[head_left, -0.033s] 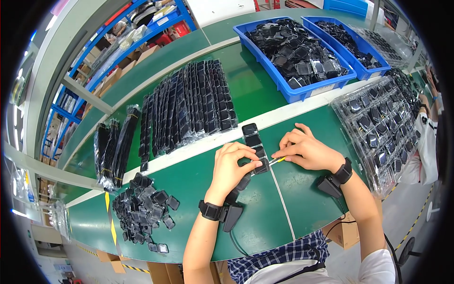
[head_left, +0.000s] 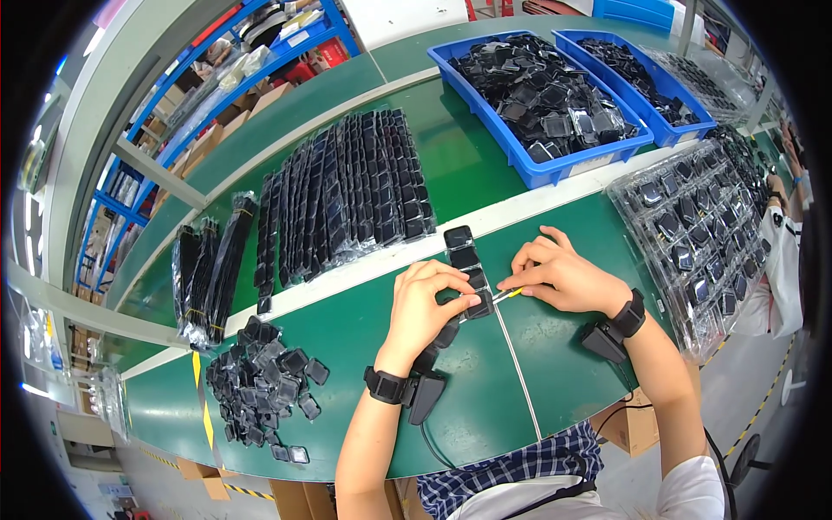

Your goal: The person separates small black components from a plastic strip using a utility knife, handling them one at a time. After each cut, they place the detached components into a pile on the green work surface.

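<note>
In front of me a strip of black square pieces [head_left: 464,256] lies on the green table, running from the white strip toward me and passing partly beneath my left hand [head_left: 425,299]. The thumb and fingers of that hand are closed on the strip. My right hand [head_left: 555,273] pinches a slim tool [head_left: 514,293] with a silvery tip and a yellow part. Its tip reaches the strip's right edge, beside my left thumb; the exact kind of tool is too small to make out. Fingers of my left hand hide some of the squares.
A pile of loose black squares [head_left: 269,377] lies to the left. Behind are rows of wrapped strips [head_left: 347,186] and banded bundles [head_left: 227,269]. Two blue bins [head_left: 542,173] hold many dark pieces. Clear plastic trays [head_left: 693,225] stand at right, near another person's sleeve [head_left: 784,269].
</note>
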{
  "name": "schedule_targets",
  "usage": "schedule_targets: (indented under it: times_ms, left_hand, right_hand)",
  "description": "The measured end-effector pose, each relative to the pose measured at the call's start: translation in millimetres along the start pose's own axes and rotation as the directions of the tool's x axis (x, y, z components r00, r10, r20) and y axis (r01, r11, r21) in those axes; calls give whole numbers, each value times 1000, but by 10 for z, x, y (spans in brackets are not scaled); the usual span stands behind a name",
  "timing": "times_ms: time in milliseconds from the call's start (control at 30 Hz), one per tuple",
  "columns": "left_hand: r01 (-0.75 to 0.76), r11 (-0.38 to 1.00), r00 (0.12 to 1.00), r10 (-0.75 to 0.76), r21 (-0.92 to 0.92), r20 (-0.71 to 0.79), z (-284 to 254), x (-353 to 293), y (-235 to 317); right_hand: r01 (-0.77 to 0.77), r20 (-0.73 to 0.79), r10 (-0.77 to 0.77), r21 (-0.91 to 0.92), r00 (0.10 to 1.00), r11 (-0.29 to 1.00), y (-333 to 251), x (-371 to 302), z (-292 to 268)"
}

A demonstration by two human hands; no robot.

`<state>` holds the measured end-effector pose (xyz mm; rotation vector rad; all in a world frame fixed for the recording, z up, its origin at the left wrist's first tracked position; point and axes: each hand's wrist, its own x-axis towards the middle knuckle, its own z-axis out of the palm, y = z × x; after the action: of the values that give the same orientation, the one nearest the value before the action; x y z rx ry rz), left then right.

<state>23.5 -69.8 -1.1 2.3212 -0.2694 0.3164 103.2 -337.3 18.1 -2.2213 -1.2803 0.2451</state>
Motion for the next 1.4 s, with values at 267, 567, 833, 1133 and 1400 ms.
schedule_targets:
  times_ms: [267, 567, 833, 1133, 1400]
  left_hand:
    - [-7, 1000, 999, 8, -21, 44, -18, -3, 3]
    - [-6, 1000, 1000, 6, 4, 26, 5, -25, 14]
    - [34, 982, 999, -26, -188, 45, -17, -22, -71]
    - [70, 992, 984, -50, -109, 173, -546, -64, -25]
    - [-86, 993, 965, 64, 80, 254, -275, -47, 316]
  right_hand:
    - [35, 2, -35, 3, 999, 999, 22, 6, 15]
    - [-100, 132, 94, 41, 987, 994, 208, -137, -336]
    - [-128, 191, 118, 43, 974, 991, 184, -130, -378]
    - [-141, 137, 132, 55, 982, 989, 156, -115, -359]
    - [-147, 6, 147, 47, 989, 988, 122, -53, -209]
